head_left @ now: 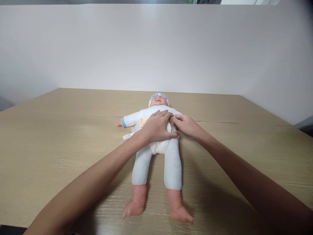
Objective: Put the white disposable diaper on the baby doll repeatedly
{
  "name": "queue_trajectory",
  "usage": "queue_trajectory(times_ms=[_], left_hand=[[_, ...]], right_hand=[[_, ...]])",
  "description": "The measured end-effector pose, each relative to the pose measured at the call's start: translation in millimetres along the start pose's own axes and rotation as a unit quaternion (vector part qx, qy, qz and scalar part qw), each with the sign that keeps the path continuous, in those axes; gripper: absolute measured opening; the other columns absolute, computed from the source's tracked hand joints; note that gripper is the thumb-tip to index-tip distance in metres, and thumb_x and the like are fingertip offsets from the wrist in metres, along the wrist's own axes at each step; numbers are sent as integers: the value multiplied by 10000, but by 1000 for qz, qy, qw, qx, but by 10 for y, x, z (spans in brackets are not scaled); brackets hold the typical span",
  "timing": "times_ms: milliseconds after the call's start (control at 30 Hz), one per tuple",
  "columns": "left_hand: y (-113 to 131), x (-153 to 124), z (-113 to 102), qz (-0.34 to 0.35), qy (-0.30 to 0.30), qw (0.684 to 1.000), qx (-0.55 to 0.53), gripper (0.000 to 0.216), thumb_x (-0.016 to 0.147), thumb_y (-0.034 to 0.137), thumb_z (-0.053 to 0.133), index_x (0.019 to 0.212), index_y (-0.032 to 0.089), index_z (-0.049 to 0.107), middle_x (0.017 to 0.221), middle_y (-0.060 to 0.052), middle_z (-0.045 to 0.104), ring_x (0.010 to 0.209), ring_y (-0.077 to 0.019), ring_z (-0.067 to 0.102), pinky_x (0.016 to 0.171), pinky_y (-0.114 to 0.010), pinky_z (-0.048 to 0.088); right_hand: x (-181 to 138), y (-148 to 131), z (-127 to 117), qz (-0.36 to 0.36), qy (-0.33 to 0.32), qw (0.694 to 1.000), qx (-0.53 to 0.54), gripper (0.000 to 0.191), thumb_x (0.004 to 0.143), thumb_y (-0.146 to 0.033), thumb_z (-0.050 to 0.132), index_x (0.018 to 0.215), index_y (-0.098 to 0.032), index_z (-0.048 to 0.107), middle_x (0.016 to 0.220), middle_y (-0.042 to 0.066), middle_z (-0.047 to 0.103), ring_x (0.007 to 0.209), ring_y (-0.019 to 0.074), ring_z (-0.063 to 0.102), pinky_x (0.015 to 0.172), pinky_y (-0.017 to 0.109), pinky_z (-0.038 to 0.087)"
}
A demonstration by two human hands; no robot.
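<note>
A baby doll (172,169) in a white suit and a white cap (158,95) lies on its back, feet toward me. Around its hips is a white diaper (158,148), largely covered by my hands. My left hand (160,125) rests flat over the diaper's front at the belly, fingers stretched out. At the doll's waist on the right side, my right hand (184,123) has its fingers pinched on the diaper's edge; the exact bit it grips is partly hidden. On the left side a white diaper tab (127,136) sticks out, unfastened.
The doll lies on a wide wooden table (73,137) with a seam running across it. A pale partition (146,49) rises behind the table's far edge. The doll's arm on the left is stretched outward.
</note>
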State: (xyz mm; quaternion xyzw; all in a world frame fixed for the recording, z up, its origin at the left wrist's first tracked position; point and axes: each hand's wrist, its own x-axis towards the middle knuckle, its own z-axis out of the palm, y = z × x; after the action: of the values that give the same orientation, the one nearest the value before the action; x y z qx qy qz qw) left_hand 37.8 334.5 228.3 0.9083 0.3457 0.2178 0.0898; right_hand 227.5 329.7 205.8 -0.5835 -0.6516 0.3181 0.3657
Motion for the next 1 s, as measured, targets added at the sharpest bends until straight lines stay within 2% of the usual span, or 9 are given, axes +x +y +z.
queue_trajectory(times_ms=[100,167,300,433,600,700,833,933,1000], left_hand=[[6,-2,-4,-11,5,1000,-18,778,838,422,796,1512,131,537,1416,-169,702,1354,-358,625,1189,-514,462],[2,-6,4,-8,8,1000,-28,802,837,414,792,1528,119,511,1445,-176,687,1377,-360,615,1200,-509,453],[-28,-14,56,-5,15,999,-35,760,866,467,776,1509,154,517,1391,-157,709,1372,-364,625,1210,-516,438],[-64,-2,83,0,10,999,-43,756,889,533,764,1510,180,518,1493,-176,663,1441,-383,582,1243,-547,403],[-102,-48,-116,11,-4,988,-155,801,915,543,760,1580,203,471,1635,-173,562,1513,-372,530,1249,-527,428],[-215,-226,-264,-18,53,968,-246,558,1056,534,592,1534,254,521,1648,-105,559,1519,-298,534,1242,-445,447],[-581,-661,-287,-112,147,966,-183,374,1085,509,540,1310,231,647,1438,-81,687,1355,-268,619,1195,-433,457],[-886,-1008,-218,-183,138,969,-89,333,1072,502,537,1184,212,657,1289,-95,718,1166,-276,658,1045,-440,511],[-1030,-1171,-183,-192,107,975,-27,307,1067,488,529,1123,207,640,1197,-106,730,1113,-293,649,1027,-463,496]], right_hand=[[-46,13,81,0,1,1000,4,474,929,-674,597,770,-228,597,766,3,652,717,184,578,684,328,434],[-163,44,94,-20,35,999,-4,446,944,-667,627,869,-228,643,832,16,692,745,193,611,725,344,480],[-430,153,118,-148,128,980,-37,340,1000,-568,661,1106,-246,687,1168,85,738,1038,257,692,950,413,563],[-537,341,164,-253,83,963,-42,403,1131,-487,455,1431,-281,628,1498,113,650,1440,293,577,1247,521,451],[-529,532,165,-313,35,943,-105,540,1162,-457,353,1661,-286,471,1686,116,510,1589,309,436,1328,599,343],[-538,552,152,-330,22,935,-130,577,1167,-434,344,1727,-296,372,1733,113,448,1612,309,400,1336,595,326],[-557,531,144,-334,26,931,-144,582,1167,-424,352,1739,-318,354,1747,104,419,1604,320,408,1327,583,342],[-573,508,124,-332,33,930,-153,562,1166,-414,352,1721,-330,392,1710,101,462,1576,324,437,1306,582,359],[-585,453,107,-332,49,926,-170,538,1165,-413,346,1686,-333,453,1671,104,501,1536,333,471,1278,586,375]])
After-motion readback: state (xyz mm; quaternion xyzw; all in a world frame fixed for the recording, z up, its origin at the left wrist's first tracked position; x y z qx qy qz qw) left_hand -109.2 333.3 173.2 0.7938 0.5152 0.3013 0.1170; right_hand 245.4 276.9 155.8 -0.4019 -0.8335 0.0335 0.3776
